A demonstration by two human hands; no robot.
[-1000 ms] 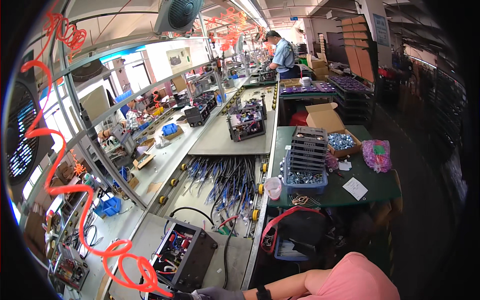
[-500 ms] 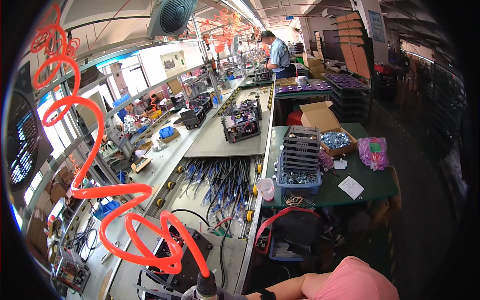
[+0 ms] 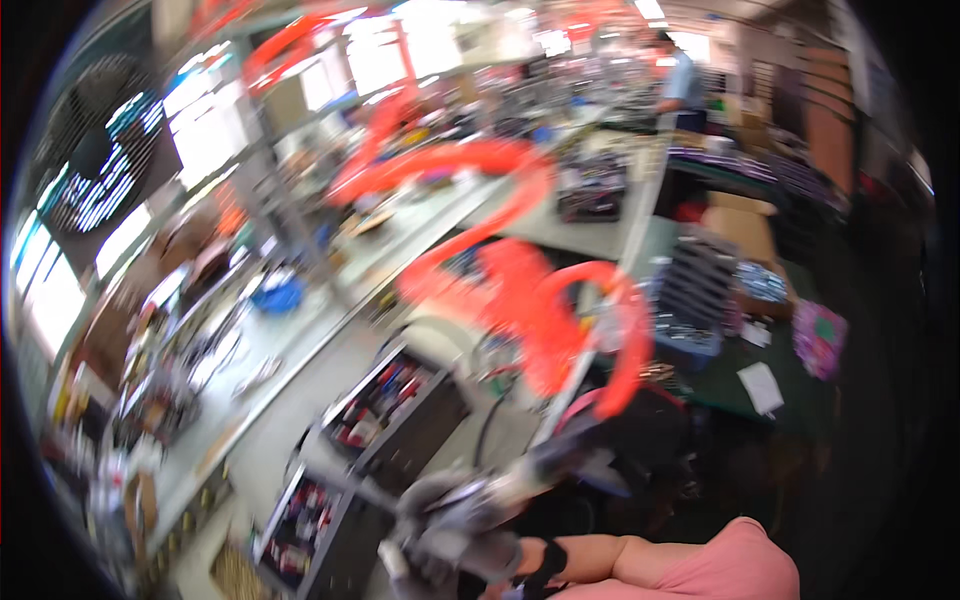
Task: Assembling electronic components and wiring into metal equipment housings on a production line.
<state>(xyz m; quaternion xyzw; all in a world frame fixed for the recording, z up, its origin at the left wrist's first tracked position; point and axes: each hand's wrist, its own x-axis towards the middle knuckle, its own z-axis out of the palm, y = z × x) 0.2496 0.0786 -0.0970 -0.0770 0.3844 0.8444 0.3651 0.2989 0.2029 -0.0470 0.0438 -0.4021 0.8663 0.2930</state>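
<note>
My right hand (image 3: pixel 455 525), in a grey glove and smeared by motion, is closed round an air screwdriver (image 3: pixel 525 478). Its rear end tilts up to the right and meets an orange-red coiled air hose (image 3: pixel 628 350). Beside the hand, on the line, stand two open-topped black metal housings with circuit parts inside: a nearer housing (image 3: pixel 345 535) and a farther housing (image 3: pixel 415 420). Whether the tool's tip touches anything is hidden. No left arm comes into the picture, and I cannot make out my left hand.
A green table (image 3: pixel 715 385) on the right holds a blue bin (image 3: pixel 685 345), an open carton (image 3: pixel 745 225) and a pink wrapped bundle (image 3: pixel 820 338). Left of the line runs a cluttered workbench (image 3: pixel 330 300). A person in a light-blue shirt (image 3: pixel 682 82) stands far off.
The view has swung left and down, bringing the two housings and my gloved right hand with the screwdriver into fuller view. The hose has swung right with the tool and is blurred.
</note>
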